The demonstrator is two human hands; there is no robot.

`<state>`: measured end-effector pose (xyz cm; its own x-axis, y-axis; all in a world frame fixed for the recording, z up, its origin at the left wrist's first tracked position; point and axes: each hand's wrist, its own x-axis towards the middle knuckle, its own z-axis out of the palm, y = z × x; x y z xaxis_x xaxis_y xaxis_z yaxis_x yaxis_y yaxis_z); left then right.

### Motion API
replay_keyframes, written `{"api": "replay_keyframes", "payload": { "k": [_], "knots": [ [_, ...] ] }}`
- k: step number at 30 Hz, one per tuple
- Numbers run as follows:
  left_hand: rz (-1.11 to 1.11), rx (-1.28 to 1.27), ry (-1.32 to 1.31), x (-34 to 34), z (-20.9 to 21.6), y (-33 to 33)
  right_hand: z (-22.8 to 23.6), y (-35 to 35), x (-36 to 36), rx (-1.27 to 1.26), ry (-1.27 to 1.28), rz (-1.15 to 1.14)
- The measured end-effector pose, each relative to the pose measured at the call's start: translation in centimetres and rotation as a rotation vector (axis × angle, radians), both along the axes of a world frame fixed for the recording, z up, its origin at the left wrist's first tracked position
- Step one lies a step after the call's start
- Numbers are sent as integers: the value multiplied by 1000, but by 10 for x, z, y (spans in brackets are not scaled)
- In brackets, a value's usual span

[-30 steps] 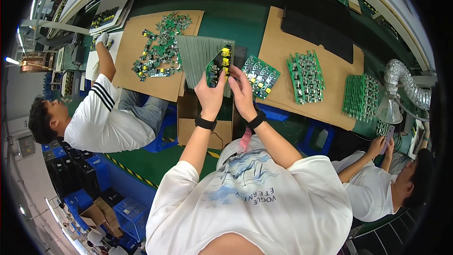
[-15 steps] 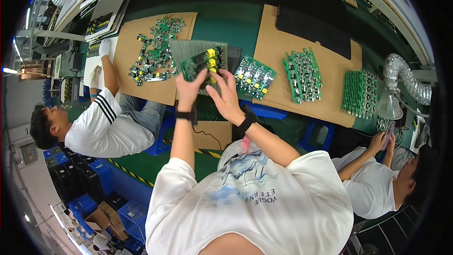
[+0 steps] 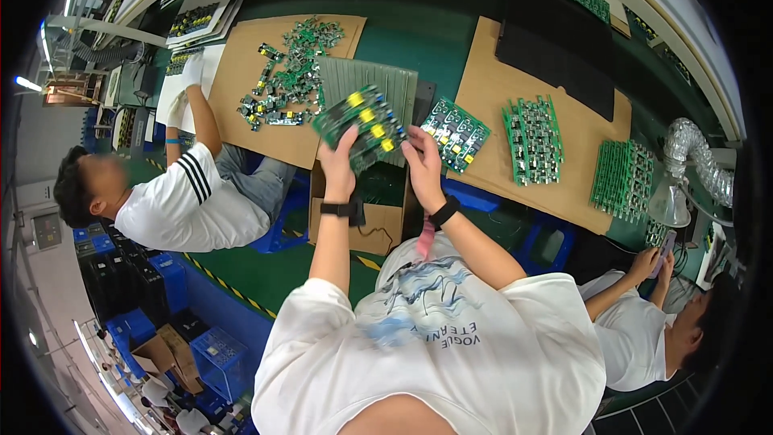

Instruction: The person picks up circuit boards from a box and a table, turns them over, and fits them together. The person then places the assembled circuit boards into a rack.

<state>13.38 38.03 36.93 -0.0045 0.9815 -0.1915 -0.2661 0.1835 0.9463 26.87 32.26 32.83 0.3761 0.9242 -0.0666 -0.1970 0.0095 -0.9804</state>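
A green circuit board panel [image 3: 367, 118] with rows of yellow, black and blue parts is held up in front of me, component side in view. My left hand [image 3: 339, 165] grips its near left edge, with the thumb on the face. At the right edge my right hand [image 3: 423, 163] pinches the panel with closed fingers. Behind and partly under it lies a grey ribbed plate [image 3: 386, 76]. Just right of my right hand, another populated panel [image 3: 456, 134] rests at the edge of the cardboard.
Small separated boards [image 3: 302, 72] are heaped on the left cardboard [image 3: 233, 72]. Stacked panels [image 3: 533, 141] and an upright row of panels [image 3: 620, 181] stand on the right cardboard [image 3: 491, 165]. Co-workers sit left and right; a flexible silver duct [image 3: 684, 141] hangs at right.
The panel has turned and tilted, so its yellow parts show more fully. My right hand has moved from over the parts to the panel's right edge. The whole view has shifted slightly.
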Motion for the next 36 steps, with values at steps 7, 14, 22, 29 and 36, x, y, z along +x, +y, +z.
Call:
{"api": "replay_keyframes", "payload": {
  "k": [7,14,22,29,36],
  "knots": [
    [181,-43,-300,-13,7,-70,55,-17,-21,-47,717,80],
    [9,528,574,-24,62,-67,114,-1,56,56,-479,617],
    [-55,319,712,3,43,-52,130,6,58,276,-859,230],
    [287,483,871,37,40,2,52,2,21,173,-419,197],
    [296,570,1025,46,23,-7,35,-2,-6,144,-234,232]
  ]
}}
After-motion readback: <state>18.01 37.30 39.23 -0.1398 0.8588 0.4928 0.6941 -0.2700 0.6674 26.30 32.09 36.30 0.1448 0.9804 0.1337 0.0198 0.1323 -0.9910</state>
